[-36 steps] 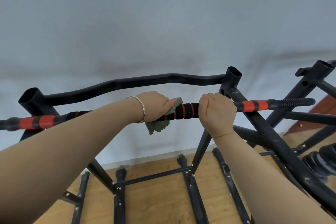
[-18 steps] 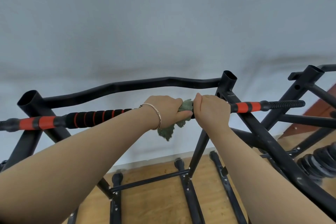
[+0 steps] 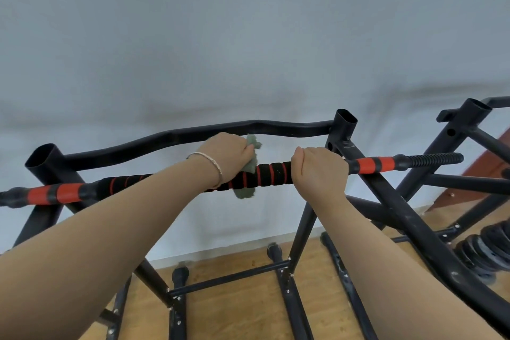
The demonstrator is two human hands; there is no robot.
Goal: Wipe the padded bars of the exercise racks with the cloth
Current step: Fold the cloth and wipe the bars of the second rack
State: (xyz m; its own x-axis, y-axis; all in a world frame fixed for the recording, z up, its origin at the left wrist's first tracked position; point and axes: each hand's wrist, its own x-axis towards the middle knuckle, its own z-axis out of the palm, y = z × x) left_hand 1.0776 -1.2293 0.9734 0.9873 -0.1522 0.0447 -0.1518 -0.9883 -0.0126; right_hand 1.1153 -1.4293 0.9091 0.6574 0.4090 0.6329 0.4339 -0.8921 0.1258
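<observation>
At far left, bar end (image 3: pixel 52 194): orange-red sleeve banded in black, on the low end of the padded bar.
Rack frame (image 3: pixel 165 135): black steel; an open tube top at left and a wavy rear rail running right to a second open tube.
Padded bar (image 3: pixel 271 174): black foam with thin red rings; slopes from low left to high right across the frame, in front of the rear rail.
Bracelet (image 3: pixel 214 164): thin metal band on the left wrist.
Left hand (image 3: pixel 230 153): on top of the bar at mid-length; fingers curled down over the cloth, gripping it against the foam.
Cloth (image 3: pixel 244 192): grey-green and fuzzy; wrapped round the padded bar under the left hand, one tuft above the fingers, another hanging below the bar.
Right hand (image 3: pixel 320 174): near the cloth, a short stretch of bare foam between them; fist closed round the right end of the foam, knuckles up.
Ribbed tip (image 3: pixel 436 159): black, beyond a second orange-red sleeve, past the frame's right upright.
Second rack (image 3: pixel 469 124): black, at the right edge, partly cut off.
Weight plates (image 3: pixel 485 248): dark stack on the floor, lower right.
Floor (image 3: pixel 242 309): wood boards; the rack's feet stand on it.
Wall (image 3: pixel 248 36): pale grey, behind everything.
</observation>
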